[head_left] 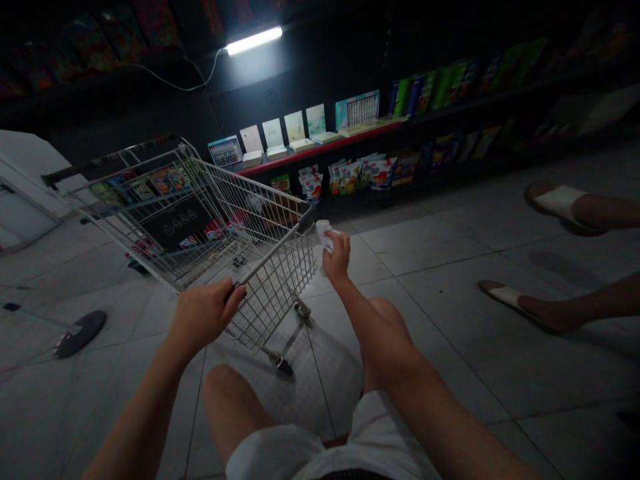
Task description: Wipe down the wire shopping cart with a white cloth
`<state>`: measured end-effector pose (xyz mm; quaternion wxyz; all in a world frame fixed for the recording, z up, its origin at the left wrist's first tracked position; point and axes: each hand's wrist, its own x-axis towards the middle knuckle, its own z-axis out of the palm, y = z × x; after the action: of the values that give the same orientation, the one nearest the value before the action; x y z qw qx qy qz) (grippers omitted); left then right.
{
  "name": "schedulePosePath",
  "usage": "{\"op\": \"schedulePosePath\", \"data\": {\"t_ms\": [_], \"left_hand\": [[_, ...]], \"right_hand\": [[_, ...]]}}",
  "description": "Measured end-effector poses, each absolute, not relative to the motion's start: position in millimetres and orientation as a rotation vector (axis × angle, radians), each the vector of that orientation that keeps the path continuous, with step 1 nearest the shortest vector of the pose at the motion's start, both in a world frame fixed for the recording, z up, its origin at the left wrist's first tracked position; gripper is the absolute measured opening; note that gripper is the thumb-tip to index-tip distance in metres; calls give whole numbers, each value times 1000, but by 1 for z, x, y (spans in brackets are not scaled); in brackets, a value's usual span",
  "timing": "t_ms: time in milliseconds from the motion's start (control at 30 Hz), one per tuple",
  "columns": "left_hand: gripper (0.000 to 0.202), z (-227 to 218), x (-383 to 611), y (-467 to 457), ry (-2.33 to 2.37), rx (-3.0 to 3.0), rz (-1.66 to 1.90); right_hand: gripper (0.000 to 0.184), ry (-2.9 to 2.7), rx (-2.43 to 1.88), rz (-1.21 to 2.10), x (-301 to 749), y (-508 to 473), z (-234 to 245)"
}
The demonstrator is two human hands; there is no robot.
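Observation:
A wire shopping cart [273,293] stands in front of me, its near corner between my hands. My left hand [203,312] is closed round the dark corner of the cart's near top rim. Just off the cart's right front corner, my right hand [338,255] pinches a crumpled white wipe [324,228], tissue or cloth, which I cannot tell. Whether the wipe touches the cart's side is hard to make out. A dark panel [177,221] with a faint logo hangs inside the cart, near the handle [113,159].
Dark shelves [320,143] with boxes and snack bags [383,172] run behind the cart, under a bright tube light [254,41]. A person's sandalled foot [560,200] is at the right. On the left floor lies a round black base [81,333] with a pole.

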<state>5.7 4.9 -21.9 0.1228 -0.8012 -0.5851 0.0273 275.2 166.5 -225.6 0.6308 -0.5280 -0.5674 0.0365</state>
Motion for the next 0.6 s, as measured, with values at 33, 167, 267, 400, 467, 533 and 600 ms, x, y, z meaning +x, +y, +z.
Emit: {"op": "schedulePosePath", "data": {"t_ms": [33, 167, 267, 400, 467, 533, 600], "left_hand": [[50, -22, 6, 5, -1701, -2338, 74], [51, -23, 8, 6, -1687, -2323, 75], [51, -22, 12, 6, -1693, -2314, 86], [51, -20, 14, 4, -1722, -2306, 92], [50, -20, 14, 4, -1743, -2308, 97], [49, -20, 15, 4, -1747, -2319, 94], [50, -20, 16, 4, -1743, -2323, 90]], "right_hand": [[50, -1226, -1240, 116, 277, 170, -226], [70, -1265, -1216, 267, 245, 164, -230], [78, -1223, -1257, 264, 195, 132, -234], [80, -1357, -1196, 273, 145, 73, -240], [78, -1435, -1132, 306, 130, 46, -248], [73, -1521, -1064, 353, 117, 23, -259], [65, -1659, -965, 412, 106, 5, -270]]}}
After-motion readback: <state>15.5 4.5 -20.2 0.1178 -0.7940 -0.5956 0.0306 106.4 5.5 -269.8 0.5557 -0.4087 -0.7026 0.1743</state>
